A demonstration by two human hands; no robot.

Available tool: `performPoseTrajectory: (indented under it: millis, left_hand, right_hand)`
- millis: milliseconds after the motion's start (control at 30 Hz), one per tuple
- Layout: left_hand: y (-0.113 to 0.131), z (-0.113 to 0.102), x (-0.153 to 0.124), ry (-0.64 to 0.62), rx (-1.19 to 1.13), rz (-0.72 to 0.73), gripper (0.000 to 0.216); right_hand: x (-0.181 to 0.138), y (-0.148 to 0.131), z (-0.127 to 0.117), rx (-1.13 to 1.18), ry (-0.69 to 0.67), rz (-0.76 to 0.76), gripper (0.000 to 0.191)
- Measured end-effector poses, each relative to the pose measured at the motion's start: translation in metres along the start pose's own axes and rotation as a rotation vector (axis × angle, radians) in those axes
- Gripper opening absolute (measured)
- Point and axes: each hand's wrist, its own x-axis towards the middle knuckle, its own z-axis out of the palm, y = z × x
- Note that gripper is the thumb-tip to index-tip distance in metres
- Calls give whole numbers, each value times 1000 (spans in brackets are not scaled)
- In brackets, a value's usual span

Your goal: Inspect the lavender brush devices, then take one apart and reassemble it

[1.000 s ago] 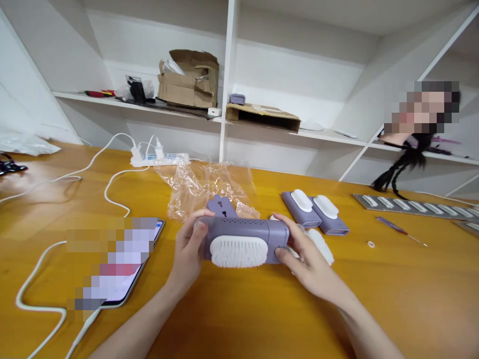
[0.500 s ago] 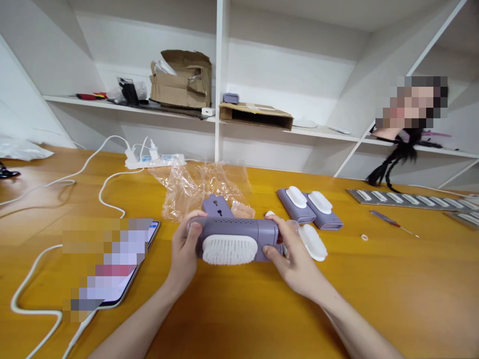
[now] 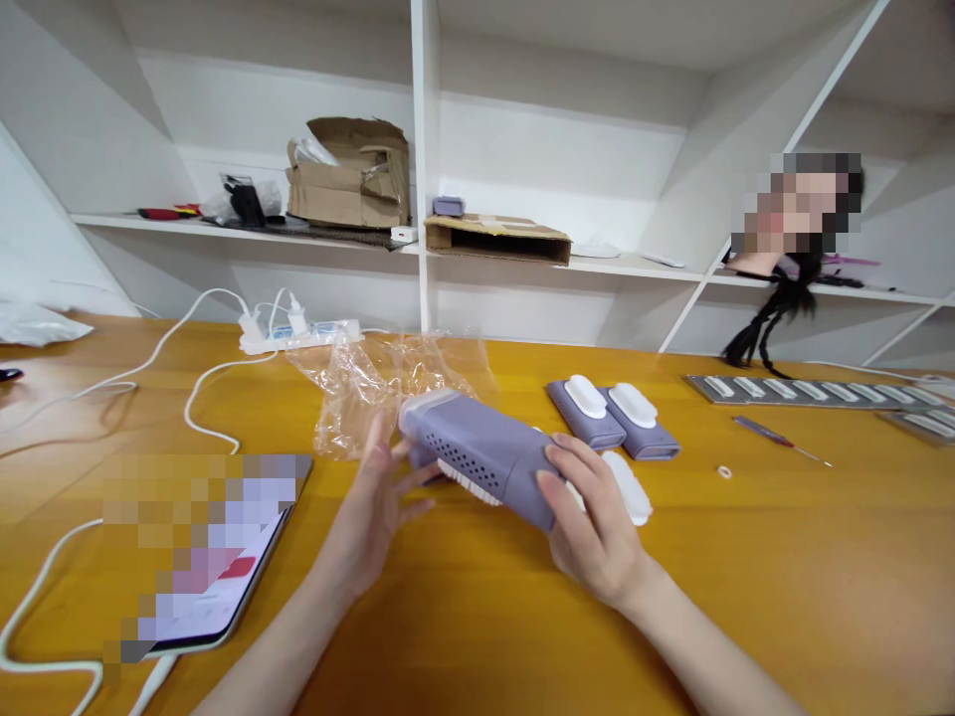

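Note:
My right hand (image 3: 601, 527) grips one end of a purple brush unit (image 3: 477, 447) with a perforated side. The unit is tilted, its far end pointing left and its white bristles turned downward. Fingers spread, my left hand (image 3: 373, 522) is open beside the far end; whether it touches the casing I cannot tell. Part of another purple piece (image 3: 424, 469) shows behind the held unit, mostly hidden. Close to my right hand lies a loose white bristle head (image 3: 631, 487). Beyond it are two more purple units (image 3: 586, 413) with white oval tops.
Clear plastic wrap (image 3: 358, 398) lies behind my hands, near a white power strip (image 3: 298, 336). On the left is a cabled phone (image 3: 246, 577). A screwdriver (image 3: 765, 431), a small ring (image 3: 723, 472) and a grey strip of white pieces (image 3: 806, 395) lie right. Shelves (image 3: 634, 264) stand behind.
My left hand has let go of the purple brush unit and opened. The unit has turned in my right hand, so its bristles no longer face me but point downward.

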Motion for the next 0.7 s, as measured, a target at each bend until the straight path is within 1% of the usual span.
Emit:
performPoseTrajectory:
  millis: [67, 100, 133, 167, 200, 233, 267, 300, 333, 400, 467, 533, 567, 633, 700]
  left_hand:
    - [-1, 4, -3, -114, -60, -147, 68]
    - [-3, 6, -4, -151, -86, -187, 66]
    - [-4, 7, -4, -158, -108, -211, 65]
    - [-6, 8, -3, -140, -126, -217, 62]
    - [-8, 8, -2, -106, -140, -213, 59]
    - [-10, 8, -1, -63, -154, -200, 54]
    - [-11, 7, 0, -18, -169, -181, 50]
    - [-11, 6, 1, 28, -185, -160, 46]
    - [-11, 5, 2, 78, -205, -135, 43]
    - [-9, 3, 3, 180, -246, -79, 39]
    - [-7, 3, 3, 244, -280, -6, 39]
    - [-8, 5, 2, 251, -293, 57, 40]
    - [-9, 6, 2, 240, -295, 79, 42]
    - [-12, 9, -1, 219, -298, 111, 44]
    - [-15, 11, -4, 202, -299, 133, 43]
  right_hand:
    - [-1, -1, 1, -68, -25, -163, 35]
    - [-1, -3, 2, -85, -49, -239, 30]
    - [-1, -4, 2, -92, -75, -303, 28]
    - [0, -6, 3, -90, -96, -356, 28]
    - [1, -7, 4, -85, -116, -382, 29]
    - [1, -9, 6, -79, -139, -369, 31]
    - [2, -10, 8, -66, -153, -318, 35]
    - [3, -11, 10, -43, -154, -230, 42]
    - [3, -12, 11, -2, -144, -108, 50]
    - [5, -15, 13, 147, -119, 211, 61]
    - [7, -20, 13, 364, -134, 524, 58]
    - [9, -26, 13, 515, -237, 754, 54]
    - [11, -29, 13, 551, -301, 820, 55]
    - [15, -34, 14, 599, -384, 887, 60]
    - [17, -37, 17, 693, -356, 897, 57]
